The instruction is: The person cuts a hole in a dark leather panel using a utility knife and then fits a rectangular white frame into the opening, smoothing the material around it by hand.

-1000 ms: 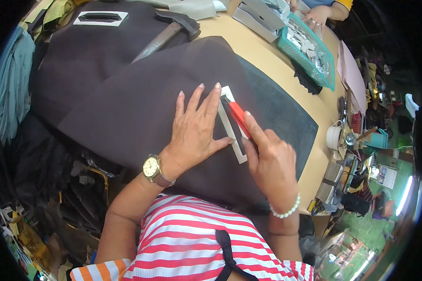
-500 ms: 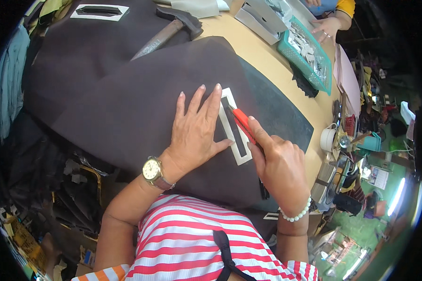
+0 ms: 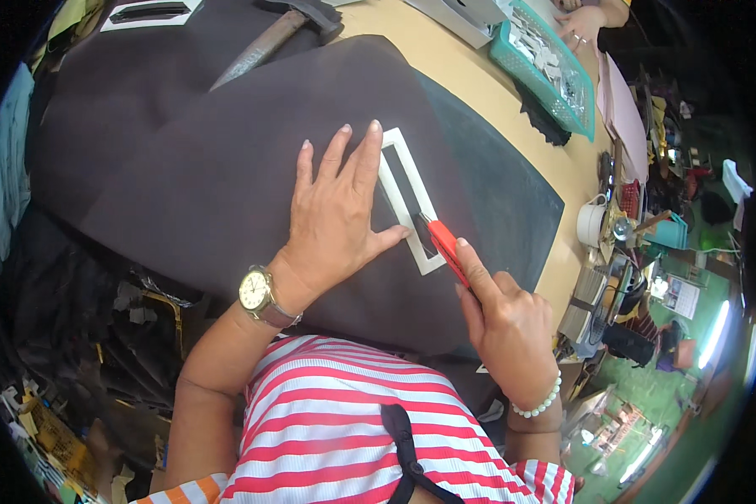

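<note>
In my right hand (image 3: 512,328) is a red utility knife (image 3: 448,249), its blade tip down inside the slot of a white rectangular frame (image 3: 428,262) near the frame's lower end. That frame lies on a wide sheet of dark brown material (image 3: 227,185). My left hand (image 3: 332,214) rests flat on the sheet with its fingers spread, just left of the frame. Its thumb touches the frame's left edge. Whether the blade has gone through the sheet cannot be seen.
A hammer (image 3: 265,46) lies on the sheet at the back. Another white frame (image 3: 151,12) sits far left. A dark green mat (image 3: 512,193) shows under the sheet. Back right stand a teal basket (image 3: 500,50) of small pieces and a co-worker's hand (image 3: 581,25). A white cup (image 3: 590,220) stands at right.
The knife has moved from the slot's upper part down toward its lower end, nearer to me. My left hand stays beside the frame. The whole view has shifted slightly.
</note>
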The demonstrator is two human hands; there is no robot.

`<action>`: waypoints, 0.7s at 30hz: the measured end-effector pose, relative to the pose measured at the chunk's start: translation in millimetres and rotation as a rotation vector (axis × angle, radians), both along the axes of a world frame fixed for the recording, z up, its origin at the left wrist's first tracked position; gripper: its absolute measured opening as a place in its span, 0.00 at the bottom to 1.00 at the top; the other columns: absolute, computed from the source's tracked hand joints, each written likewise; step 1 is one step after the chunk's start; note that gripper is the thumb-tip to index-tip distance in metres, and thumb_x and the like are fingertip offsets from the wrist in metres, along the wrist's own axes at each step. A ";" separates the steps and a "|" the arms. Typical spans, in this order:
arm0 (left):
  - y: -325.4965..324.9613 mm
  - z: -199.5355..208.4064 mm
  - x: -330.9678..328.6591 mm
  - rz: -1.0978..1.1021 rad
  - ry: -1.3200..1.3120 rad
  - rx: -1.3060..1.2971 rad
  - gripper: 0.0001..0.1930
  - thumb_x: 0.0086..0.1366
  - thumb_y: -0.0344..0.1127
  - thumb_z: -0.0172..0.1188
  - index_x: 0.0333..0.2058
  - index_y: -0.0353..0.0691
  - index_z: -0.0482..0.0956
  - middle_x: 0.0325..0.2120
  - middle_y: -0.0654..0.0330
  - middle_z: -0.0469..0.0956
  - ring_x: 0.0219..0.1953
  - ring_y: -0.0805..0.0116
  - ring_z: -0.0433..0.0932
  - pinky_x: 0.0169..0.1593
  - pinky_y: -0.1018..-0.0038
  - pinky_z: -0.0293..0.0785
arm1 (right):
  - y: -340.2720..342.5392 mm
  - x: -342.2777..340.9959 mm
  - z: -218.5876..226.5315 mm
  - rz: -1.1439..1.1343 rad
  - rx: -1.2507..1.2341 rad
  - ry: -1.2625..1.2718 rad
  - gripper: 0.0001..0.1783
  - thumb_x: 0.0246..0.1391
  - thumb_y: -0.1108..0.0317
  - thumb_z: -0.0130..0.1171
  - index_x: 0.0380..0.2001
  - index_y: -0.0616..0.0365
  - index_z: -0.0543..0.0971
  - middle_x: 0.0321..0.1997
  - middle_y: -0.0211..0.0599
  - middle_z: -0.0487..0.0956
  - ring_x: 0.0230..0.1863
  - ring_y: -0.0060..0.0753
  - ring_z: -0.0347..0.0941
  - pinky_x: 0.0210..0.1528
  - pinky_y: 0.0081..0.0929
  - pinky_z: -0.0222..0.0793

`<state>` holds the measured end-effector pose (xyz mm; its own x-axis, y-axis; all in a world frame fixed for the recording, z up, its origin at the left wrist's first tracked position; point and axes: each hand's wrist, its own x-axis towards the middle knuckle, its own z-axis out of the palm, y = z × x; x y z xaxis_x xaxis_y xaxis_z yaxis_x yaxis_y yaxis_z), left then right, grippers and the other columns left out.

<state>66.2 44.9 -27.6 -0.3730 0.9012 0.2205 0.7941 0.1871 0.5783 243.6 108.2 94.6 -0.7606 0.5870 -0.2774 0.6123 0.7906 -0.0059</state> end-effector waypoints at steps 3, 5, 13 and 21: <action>-0.9 -1.2 -0.4 -0.002 0.016 -0.020 0.58 0.42 0.53 0.72 0.64 0.33 0.48 0.61 0.51 0.62 0.64 0.51 0.57 0.62 0.45 0.50 | -4.9 11.3 1.8 0.005 0.000 -0.013 0.27 0.52 0.68 0.59 0.58 0.47 0.71 0.19 0.36 0.71 0.16 0.41 0.70 0.20 0.36 0.65; -1.1 -2.4 0.3 0.013 0.029 -0.022 0.58 0.41 0.53 0.72 0.65 0.33 0.48 0.61 0.51 0.62 0.64 0.51 0.57 0.63 0.45 0.50 | -8.5 19.0 3.5 0.000 -0.002 -0.024 0.27 0.52 0.68 0.59 0.58 0.47 0.71 0.19 0.36 0.71 0.15 0.40 0.70 0.19 0.36 0.65; -1.0 2.4 -0.8 0.024 0.024 0.026 0.57 0.43 0.53 0.71 0.65 0.33 0.48 0.60 0.48 0.61 0.64 0.50 0.57 0.63 0.51 0.52 | -6.6 40.9 -1.8 0.007 -0.052 0.076 0.29 0.49 0.68 0.62 0.57 0.52 0.71 0.19 0.40 0.73 0.14 0.39 0.73 0.17 0.34 0.68; -40.3 13.5 -79.2 0.446 0.333 -0.110 0.43 0.56 0.52 0.64 0.61 0.30 0.57 0.58 0.42 0.63 0.62 0.47 0.59 0.62 0.57 0.55 | 51.5 104.7 -46.0 -0.871 -0.416 0.811 0.13 0.57 0.66 0.57 0.41 0.63 0.76 0.24 0.30 0.75 0.24 0.18 0.71 0.26 0.19 0.65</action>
